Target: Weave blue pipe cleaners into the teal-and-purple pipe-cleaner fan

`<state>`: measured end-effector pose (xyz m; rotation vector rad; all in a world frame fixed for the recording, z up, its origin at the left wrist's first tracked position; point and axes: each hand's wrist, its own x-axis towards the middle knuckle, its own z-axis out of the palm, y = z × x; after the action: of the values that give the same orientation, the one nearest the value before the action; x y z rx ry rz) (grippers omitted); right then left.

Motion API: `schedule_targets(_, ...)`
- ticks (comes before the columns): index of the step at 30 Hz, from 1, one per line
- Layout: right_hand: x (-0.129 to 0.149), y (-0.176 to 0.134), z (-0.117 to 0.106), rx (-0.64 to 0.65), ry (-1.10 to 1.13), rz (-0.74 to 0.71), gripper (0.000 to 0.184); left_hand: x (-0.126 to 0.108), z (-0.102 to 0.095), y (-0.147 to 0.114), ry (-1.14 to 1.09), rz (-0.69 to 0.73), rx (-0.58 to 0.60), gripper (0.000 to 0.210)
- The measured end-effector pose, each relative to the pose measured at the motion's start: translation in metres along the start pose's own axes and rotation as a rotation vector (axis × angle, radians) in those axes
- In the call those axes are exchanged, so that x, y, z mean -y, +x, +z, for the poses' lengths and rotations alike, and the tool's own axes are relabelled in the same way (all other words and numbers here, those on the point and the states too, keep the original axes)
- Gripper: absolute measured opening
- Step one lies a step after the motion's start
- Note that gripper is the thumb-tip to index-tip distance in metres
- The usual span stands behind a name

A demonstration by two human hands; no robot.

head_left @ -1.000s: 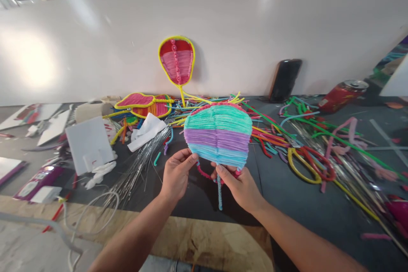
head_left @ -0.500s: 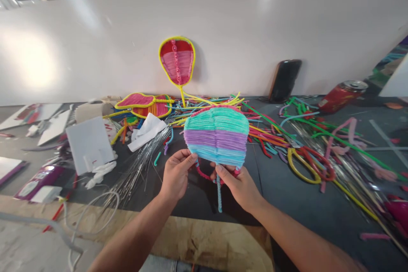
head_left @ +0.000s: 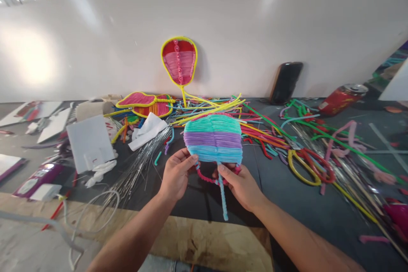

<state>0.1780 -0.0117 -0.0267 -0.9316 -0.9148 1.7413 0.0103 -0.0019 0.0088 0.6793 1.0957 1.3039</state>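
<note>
Between my hands is a pipe-cleaner fan [head_left: 213, 139] with green, purple and blue bands and a pinkish-red edge loop showing below. From its lower middle a light-blue pipe cleaner [head_left: 224, 199] hangs down. My left hand [head_left: 178, 172] pinches the fan's lower left edge between thumb and fingers. At the lower right, my right hand [head_left: 240, 182] grips the edge, its thumb by the top of the hanging blue piece; some fingertips are hidden behind. A finished-looking pink and red fan with a yellow rim [head_left: 179, 61] leans on the white board behind.
Loose pipe cleaners [head_left: 219, 104] lie behind the fan. Scissors [head_left: 310, 165] with yellow and red handles, a black phone [head_left: 286, 83] and a red can [head_left: 342, 100] are on the right. Left are thin wires [head_left: 137, 165], white paper [head_left: 89, 144] and a white cable [head_left: 76, 229].
The fan has tilted away and its top edge sits lower, looking smaller. More of the red loop and the hanging blue piece shows beneath. Both hands keep their hold.
</note>
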Motion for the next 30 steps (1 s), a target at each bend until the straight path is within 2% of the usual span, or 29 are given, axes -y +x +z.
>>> schedule_targets(5, 0.0063, -0.0019, 0.004, -0.021, 0.081, 0.039, 0.022, -0.0018, 0.0002, -0.001, 0.0, -0.019, 0.003, 0.021)
schedule_targets(9, 0.0103, -0.003, 0.0057, -0.031, 0.154, 0.111, 0.028, -0.0019, 0.0006, -0.0003, 0.004, -0.03, 0.013, 0.022)
schedule_targets(14, 0.0072, -0.0032, 0.0037, 0.053, 0.182, 0.185, 0.027, -0.0008, 0.0003, 0.0015, 0.015, -0.031, 0.028, 0.022)
schedule_targets(21, 0.0064, -0.0044, 0.0027, 0.078, 0.18, 0.214, 0.028, 0.0012, -0.0009, -0.0024, -0.011, -0.01, 0.099, 0.023)
schedule_targets(24, 0.0065, -0.005, 0.0031, 0.103, 0.17, 0.235, 0.03, 0.0011, -0.0016, -0.0025, -0.034, -0.019, 0.102, 0.02)
schedule_targets(30, 0.0072, -0.003, 0.0016, 0.072, 0.206, 0.244, 0.035, 0.0009, 0.0008, -0.0011, -0.049, -0.003, 0.09, 0.023)
